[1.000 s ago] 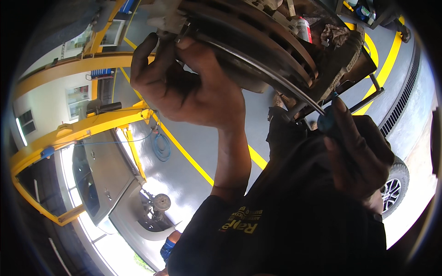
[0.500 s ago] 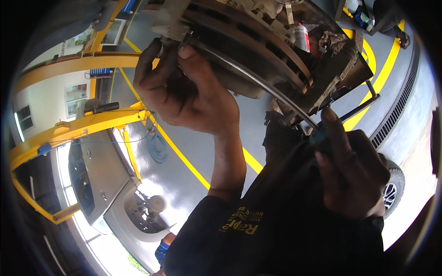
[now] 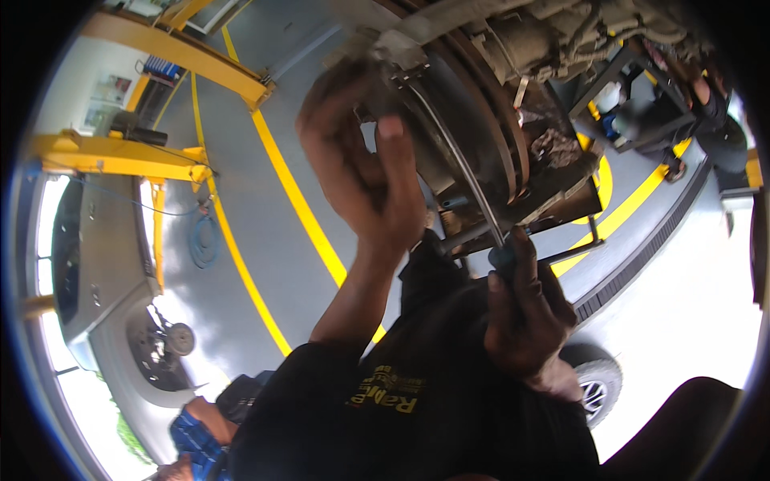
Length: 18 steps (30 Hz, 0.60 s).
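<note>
My right hand (image 3: 529, 317) is closed round the teal handle (image 3: 504, 258) of a long screwdriver. Its bright shaft (image 3: 457, 152) slants up and left to a grey metal bracket (image 3: 405, 54) beside a brake disc with a rusty edge (image 3: 504, 132). My left hand (image 3: 361, 156) is raised just below and left of that bracket, thumb apart from the curled fingers, and I see nothing in it. Motion smears its fingers, and their tips near the bracket are hard to make out.
A dark tray (image 3: 561, 196) with a crumpled rag (image 3: 553, 148) is beyond the disc. Yellow lift arms (image 3: 128, 156) and a raised silver car (image 3: 112, 264) stand left. People are at lower left (image 3: 200, 425) and upper right (image 3: 706, 96). A wheel (image 3: 593, 393) is at lower right.
The view has shifted. My left thumb has come away from the bracket, and the hand is a little lower against it. The screwdriver stays in my right hand, its shaft now steeper in view.
</note>
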### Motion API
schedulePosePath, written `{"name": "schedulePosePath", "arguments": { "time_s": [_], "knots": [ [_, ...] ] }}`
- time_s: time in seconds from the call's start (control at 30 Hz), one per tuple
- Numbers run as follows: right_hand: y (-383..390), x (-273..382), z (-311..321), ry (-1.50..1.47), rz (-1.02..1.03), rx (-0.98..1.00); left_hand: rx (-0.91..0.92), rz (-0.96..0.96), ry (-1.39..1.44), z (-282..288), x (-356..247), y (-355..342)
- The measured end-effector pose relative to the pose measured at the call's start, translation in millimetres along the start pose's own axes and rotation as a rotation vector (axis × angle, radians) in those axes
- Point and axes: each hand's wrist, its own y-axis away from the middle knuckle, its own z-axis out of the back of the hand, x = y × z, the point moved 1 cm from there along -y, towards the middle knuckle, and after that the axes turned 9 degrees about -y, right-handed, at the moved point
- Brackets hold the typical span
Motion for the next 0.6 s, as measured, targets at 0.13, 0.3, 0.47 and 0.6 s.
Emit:
{"name": "schedulePosePath", "arguments": {
  "time_s": [0.13,0.3,0.47,0.6],
  "knots": [
    [-0.6,-2.1,3.5,0.036,0.092,0.004,0.298,0.581,0.137,22.2,-51.7,54.4],
    [4.0,1.1,-1.2,-0.048,0.056,-0.066,0.364,0.669,0.262,5.4,-60.6,41.8],
    [1.7,6.9,0.6,0.045,-0.028,-0.121,0.097,0.706,0.412,-31.6,-64.8,44.6],
    [-2.7,2.3,-0.1,0.078,-0.013,-0.136,0.046,0.805,0.604,-38.6,-65.1,48.3]
  ]
}}
